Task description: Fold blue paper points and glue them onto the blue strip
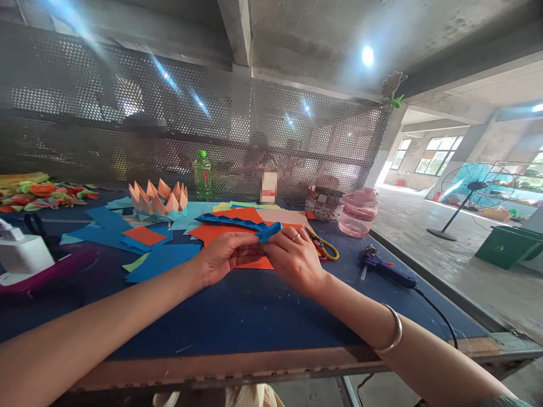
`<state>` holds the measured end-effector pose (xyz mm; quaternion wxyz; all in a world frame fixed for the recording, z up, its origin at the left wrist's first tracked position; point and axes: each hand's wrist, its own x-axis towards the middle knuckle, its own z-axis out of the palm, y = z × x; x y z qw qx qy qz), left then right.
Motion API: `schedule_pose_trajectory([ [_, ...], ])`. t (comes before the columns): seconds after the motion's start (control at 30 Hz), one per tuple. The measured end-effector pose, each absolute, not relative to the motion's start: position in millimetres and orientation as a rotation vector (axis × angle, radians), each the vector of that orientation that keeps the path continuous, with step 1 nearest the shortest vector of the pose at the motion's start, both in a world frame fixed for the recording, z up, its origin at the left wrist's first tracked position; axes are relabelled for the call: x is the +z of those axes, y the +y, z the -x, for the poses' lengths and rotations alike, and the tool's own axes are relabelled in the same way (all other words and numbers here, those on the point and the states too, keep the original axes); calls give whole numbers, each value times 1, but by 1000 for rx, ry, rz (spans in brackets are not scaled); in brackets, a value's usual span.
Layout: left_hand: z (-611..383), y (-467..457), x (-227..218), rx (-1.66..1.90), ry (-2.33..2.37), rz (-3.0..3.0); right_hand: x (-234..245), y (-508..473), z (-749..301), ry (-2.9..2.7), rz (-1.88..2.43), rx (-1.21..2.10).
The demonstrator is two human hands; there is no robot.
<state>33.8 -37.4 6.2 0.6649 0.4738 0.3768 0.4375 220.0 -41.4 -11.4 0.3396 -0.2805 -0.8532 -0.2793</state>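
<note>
The person's two hands work close together above the middle of the table (pixel 237 319). The left hand (pixel 223 259) and the right hand (pixel 294 260) both have a closed grip, fingers pressed together, and between them they pinch a pleated blue paper strip (pixel 233 221). Its folded end sticks out just above the right hand's fingers (pixel 282 240). The strip is held in the air over an orange paper sheet (pixel 224 234), and this sheet lies flat on the table under both hands.

Just beside the right hand lie scissors with yellow handles (pixel 323 246). Nearer the right edge of the table is a blue hot glue gun (pixel 384 271) with a black cord. Toward the far right corner stand a pink plastic jar (pixel 360 212) and a patterned round container (pixel 324 204). Loose blue paper pieces (pixel 161 263) are spread left of the hands. Near the far edge stand a folded peach paper crown shape (pixel 158 198) and a green-capped plastic bottle (pixel 202 175). Colourful paper flowers (pixel 42 196) are piled in the far left corner.
</note>
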Motion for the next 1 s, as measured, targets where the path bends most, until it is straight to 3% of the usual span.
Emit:
schedule_pose_trajectory([
  [0.4,-34,-36,5,1097,962,-1056,-10,-47,-217,-2196,706,-596],
  [0.57,-30,-30,8,1229,964,-1033,-8,-47,-213,-1824,810,-116],
  [0.83,-35,-37,9,1303,914,-1123,-12,-36,-205,-1472,980,934],
  [1.0,-39,-42,8,1276,968,-1319,-9,-46,-201,-1419,914,1186],
])
